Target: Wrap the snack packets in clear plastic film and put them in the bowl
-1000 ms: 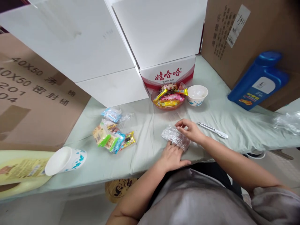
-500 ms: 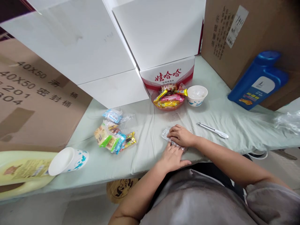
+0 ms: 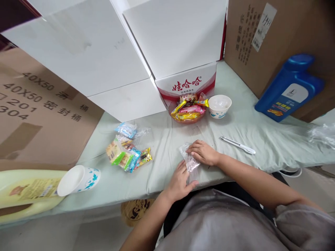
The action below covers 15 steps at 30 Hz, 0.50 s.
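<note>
A crumpled clear plastic bag (image 3: 193, 165) lies on the cloth near the table's front edge, between my two hands. My left hand (image 3: 178, 183) rests palm down at its left edge, with the thumb held apart and the fingertips touching the plastic. Across the bag's upper right side lies my right hand (image 3: 204, 152), its fingers lying loosely over the plastic. Neither hand grips the bag as far as I can see; both palms are hidden. A white utility knife (image 3: 237, 145) is to the right of my right hand.
Behind my hands stand a red bowl of wrapped snacks (image 3: 187, 121) and a patterned paper bowl (image 3: 220, 106). Loose snack packets (image 3: 123, 155) lie left. A paper cup (image 3: 78, 180) and yellow jug (image 3: 28, 190) are at the left edge; a blue bottle (image 3: 290, 89) leans right. Boxes (image 3: 178, 35) line the back.
My left hand has slid left and toward me, away from my right hand, uncovering more of the plastic bag. My right hand has hardly moved.
</note>
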{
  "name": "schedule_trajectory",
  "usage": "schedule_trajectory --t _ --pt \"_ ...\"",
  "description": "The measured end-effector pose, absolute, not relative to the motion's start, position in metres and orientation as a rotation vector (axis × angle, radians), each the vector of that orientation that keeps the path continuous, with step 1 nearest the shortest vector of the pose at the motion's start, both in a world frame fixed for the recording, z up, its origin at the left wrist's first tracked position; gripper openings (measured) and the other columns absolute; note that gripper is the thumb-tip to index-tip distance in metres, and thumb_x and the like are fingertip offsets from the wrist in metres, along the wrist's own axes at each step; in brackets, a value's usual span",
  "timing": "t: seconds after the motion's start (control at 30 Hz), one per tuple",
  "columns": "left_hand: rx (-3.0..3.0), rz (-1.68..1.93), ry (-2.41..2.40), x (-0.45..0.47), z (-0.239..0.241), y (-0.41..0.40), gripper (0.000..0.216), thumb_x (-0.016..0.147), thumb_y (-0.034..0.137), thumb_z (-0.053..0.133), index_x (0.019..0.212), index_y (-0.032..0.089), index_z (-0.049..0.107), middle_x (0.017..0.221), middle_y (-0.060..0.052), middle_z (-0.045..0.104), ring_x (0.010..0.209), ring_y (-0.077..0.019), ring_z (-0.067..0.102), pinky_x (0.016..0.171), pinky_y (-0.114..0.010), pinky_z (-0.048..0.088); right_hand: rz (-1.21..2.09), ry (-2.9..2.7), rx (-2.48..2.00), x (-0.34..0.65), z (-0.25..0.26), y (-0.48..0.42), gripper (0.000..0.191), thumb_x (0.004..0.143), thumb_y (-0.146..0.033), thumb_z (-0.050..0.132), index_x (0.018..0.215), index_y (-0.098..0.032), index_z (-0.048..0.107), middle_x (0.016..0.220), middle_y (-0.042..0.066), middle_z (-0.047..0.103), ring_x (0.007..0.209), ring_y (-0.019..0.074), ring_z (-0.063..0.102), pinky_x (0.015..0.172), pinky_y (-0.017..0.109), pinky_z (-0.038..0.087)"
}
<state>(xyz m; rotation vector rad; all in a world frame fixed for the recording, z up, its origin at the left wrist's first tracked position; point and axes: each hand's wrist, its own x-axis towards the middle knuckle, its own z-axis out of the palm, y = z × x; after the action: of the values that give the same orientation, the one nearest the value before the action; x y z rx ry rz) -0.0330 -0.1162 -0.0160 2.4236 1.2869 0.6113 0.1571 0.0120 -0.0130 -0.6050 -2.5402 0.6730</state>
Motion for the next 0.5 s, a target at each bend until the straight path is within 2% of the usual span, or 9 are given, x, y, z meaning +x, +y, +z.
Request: schedule_trajectory --t 0.13,0.27,0.37,0.43,0.5 --pt "2.15 0.865 1.338 -0.04 -0.014 -0.109 0.05 0.092 0.038 0.055 0.138 0.02 0.048 0.14 -0.014 0.051 0.13 -0.0278 0.048 0.107 -0.046 0.042 0.824 -2.426 -0.577 0.16 -0.014 0.016 0.048 0.103 -0.035 0.026 0.128 -0.012 0.06 0.117 0.012 0.068 0.108 0.0237 0.054 0.098 0.043 0.041" --pt "2.19 0.719 1.281 -0.04 -0.012 -0.105 0.05 0.086 0.038 0.063 0.132 0.021 0.054 0.131 -0.013 0.059 0.128 -0.0297 0.049 0.109 -0.051 0.037 0.91 -2.361 -0.589 0.161 -0.014 0.018 0.054 0.103 -0.041 0.021 0.127 -0.014 0.061 0.114 0.01 0.07 0.106 0.0226 0.056 0.098 0.042 0.043" --pt "2.294 0.557 1.262 -0.042 -0.009 -0.103 0.046 0.082 0.04 0.067 0.126 0.025 0.062 0.132 -0.011 0.058 0.134 -0.0341 0.04 0.111 -0.057 0.031 0.924 -2.349 -0.584 0.161 -0.015 0.018 0.058 0.103 -0.044 0.019 0.117 -0.017 0.068 0.109 0.009 0.072 0.105 0.0225 0.056 0.098 0.042 0.043" --pt "2.332 0.533 1.278 -0.045 -0.008 -0.103 0.04 0.081 0.041 0.069 0.117 0.026 0.068 0.134 -0.011 0.056 0.138 -0.0368 0.034 0.109 -0.058 0.033 0.92 -2.358 -0.577 0.162 -0.015 0.018 0.06 0.103 -0.046 0.019 0.105 -0.018 0.072 0.109 0.009 0.072 0.106 0.0228 0.056 0.099 0.043 0.042" --pt "2.325 0.607 1.292 -0.049 -0.006 -0.104 0.033 0.081 0.041 0.069 0.108 0.023 0.071 0.13 -0.012 0.058 0.135 -0.0361 0.038 0.107 -0.055 0.038 0.918 -2.366 -0.57 0.162 -0.014 0.018 0.062 0.103 -0.045 0.019 0.097 -0.019 0.074 0.11 0.008 0.072 0.107 0.0228 0.056 0.099 0.043 0.042"
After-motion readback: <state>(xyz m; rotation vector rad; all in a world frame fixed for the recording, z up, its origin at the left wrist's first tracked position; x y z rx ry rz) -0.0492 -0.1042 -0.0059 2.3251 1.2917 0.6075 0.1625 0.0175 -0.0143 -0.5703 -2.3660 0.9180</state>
